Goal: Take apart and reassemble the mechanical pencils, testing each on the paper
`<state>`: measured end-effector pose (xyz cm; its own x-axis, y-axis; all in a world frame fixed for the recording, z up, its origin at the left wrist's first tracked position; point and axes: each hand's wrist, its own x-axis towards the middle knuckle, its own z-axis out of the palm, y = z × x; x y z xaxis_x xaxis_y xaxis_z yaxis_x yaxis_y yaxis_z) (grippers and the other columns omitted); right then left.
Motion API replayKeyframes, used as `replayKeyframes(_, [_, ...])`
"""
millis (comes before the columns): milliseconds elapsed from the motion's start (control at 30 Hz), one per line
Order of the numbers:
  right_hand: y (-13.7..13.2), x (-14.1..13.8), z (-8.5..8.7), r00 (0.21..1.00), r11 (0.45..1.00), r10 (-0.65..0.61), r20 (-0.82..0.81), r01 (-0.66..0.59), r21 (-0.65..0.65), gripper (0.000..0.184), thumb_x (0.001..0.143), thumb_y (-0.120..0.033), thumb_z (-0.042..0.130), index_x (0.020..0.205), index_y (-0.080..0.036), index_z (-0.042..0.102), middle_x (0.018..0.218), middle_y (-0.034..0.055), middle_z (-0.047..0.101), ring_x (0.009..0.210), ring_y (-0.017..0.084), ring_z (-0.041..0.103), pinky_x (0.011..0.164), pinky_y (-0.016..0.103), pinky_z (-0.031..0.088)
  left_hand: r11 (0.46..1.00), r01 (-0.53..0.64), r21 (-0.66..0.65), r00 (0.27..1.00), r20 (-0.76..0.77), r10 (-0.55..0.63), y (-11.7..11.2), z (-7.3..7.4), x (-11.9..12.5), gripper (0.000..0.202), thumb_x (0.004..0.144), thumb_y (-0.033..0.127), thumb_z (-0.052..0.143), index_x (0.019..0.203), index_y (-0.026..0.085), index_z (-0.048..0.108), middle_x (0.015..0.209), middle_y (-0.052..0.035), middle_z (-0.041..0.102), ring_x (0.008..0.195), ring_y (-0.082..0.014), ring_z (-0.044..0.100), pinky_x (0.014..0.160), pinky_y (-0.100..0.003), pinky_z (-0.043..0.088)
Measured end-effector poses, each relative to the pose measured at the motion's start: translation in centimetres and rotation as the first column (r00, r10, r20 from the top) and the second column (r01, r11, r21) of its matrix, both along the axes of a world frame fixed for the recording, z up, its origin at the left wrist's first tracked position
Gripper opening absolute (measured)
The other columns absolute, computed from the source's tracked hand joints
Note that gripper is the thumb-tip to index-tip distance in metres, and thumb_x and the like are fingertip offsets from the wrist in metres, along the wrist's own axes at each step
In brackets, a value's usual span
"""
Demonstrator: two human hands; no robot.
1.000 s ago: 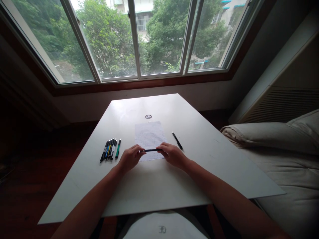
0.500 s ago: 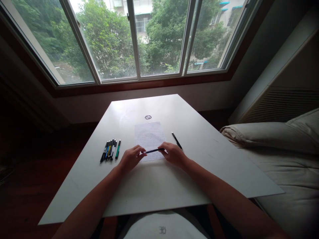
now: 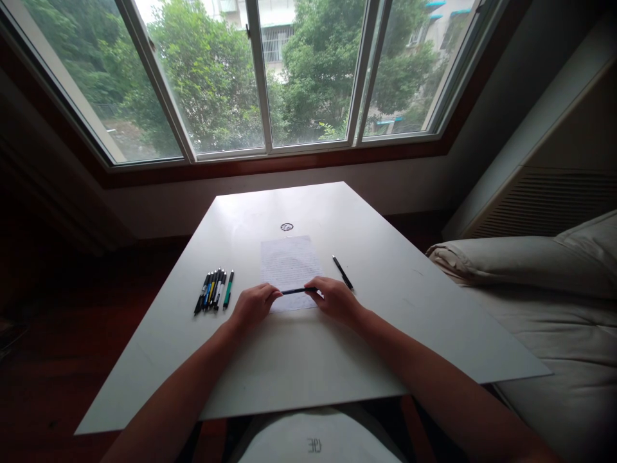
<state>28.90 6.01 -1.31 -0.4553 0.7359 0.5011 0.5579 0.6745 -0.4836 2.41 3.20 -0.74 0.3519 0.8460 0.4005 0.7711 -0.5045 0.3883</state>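
White table (image 3: 303, 366), paper (image 3: 288, 260) lying on it; left fingers (image 3: 271, 290), right fingers (image 3: 315, 283) clamped on dark pen (image 3: 295, 291).

The pen (image 3: 297, 291) is thin and dark. It is held almost level, stretching from left to right between the left hand (image 3: 253, 303) and the right hand (image 3: 335, 298), over the near part of the paper (image 3: 289, 262).

Held pen (image 3: 295, 291) partly hidden, writing (image 3: 289, 262) unreadably small
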Motion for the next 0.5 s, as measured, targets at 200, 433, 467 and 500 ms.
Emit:
replayKeyframes(200, [0.00,0.10,0.14,0.999,0.999,-0.032,0.001,0.032,0.001,0.012,0.090,-0.020,0.064,0.100,-0.023,0.068,0.091,0.0027,0.073,0.077,0.018,0.067,0.070,0.028,0.048,0.999,0.048,-0.013,0.998,0.049,-0.048,0.10,0.03,-0.19,0.019,0.094,0.039,0.061,0.104,0.023,0.065,0.091,-0.0020,0.070,0.075,-0.0142,0.064,0.071,-0.024,0.047])
replayKeyframes(433, [-0.04,0.18,0.20,1.000,1.000,-0.017,-0.002,0.017,-0.009,0.012,0.091,-0.021,0.063,0.101,-0.023,0.068,0.091,0.0030,0.073,0.077,0.018,0.066,0.070,0.028,0.048,0.998,0.059,0.004,0.995,0.085,-0.059,-0.03,0.13,-0.05,0.012,0.095,0.033,0.060,0.095,0.021,0.064,0.085,-0.0014,0.067,0.070,-0.0128,0.060,0.067,-0.023,0.045])
replayKeyframes(467, [-0.06,0.16,0.21,1.000,1.000,-0.015,-0.003,0.015,-0.008,0.012,0.091,-0.021,0.063,0.102,-0.023,0.068,0.091,0.0030,0.073,0.077,0.018,0.066,0.070,0.028,0.048,0.998,0.057,-0.004,0.994,0.088,-0.057,-0.02,0.13,-0.03,0.013,0.095,0.033,0.060,0.095,0.022,0.064,0.086,-0.0016,0.067,0.070,-0.0128,0.060,0.067,-0.023,0.045])
replayKeyframes(500, [-0.08,0.14,0.23,1.000,1.000,-0.013,-0.005,0.013,-0.008,0.012,0.091,-0.021,0.063,0.102,-0.023,0.068,0.091,0.0030,0.073,0.077,0.018,0.066,0.070,0.028,0.048,0.999,0.053,-0.011,0.994,0.092,-0.051,-0.01,0.13,-0.02,0.013,0.095,0.034,0.059,0.095,0.022,0.064,0.087,-0.0018,0.068,0.070,-0.0129,0.060,0.067,-0.023,0.045])
